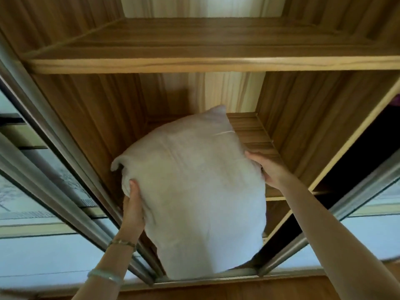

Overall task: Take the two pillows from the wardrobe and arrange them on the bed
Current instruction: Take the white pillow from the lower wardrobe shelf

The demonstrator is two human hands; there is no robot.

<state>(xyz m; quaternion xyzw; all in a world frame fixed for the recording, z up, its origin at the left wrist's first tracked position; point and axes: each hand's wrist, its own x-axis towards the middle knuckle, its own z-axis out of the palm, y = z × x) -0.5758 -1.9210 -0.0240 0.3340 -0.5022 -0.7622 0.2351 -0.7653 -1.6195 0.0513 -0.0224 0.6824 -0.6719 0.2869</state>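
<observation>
A person is holding the white pillow [194, 191] half out over the wardrobe shelf [253, 135] front edge. The left hand [133, 204] is gripping its left side, the right hand [267, 169] its right.

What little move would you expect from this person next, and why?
Probably drawing the pillow straight back, clear of the wardrobe: the left hand and right hand hold its sides, yet its far end lies over the shelf.
</observation>
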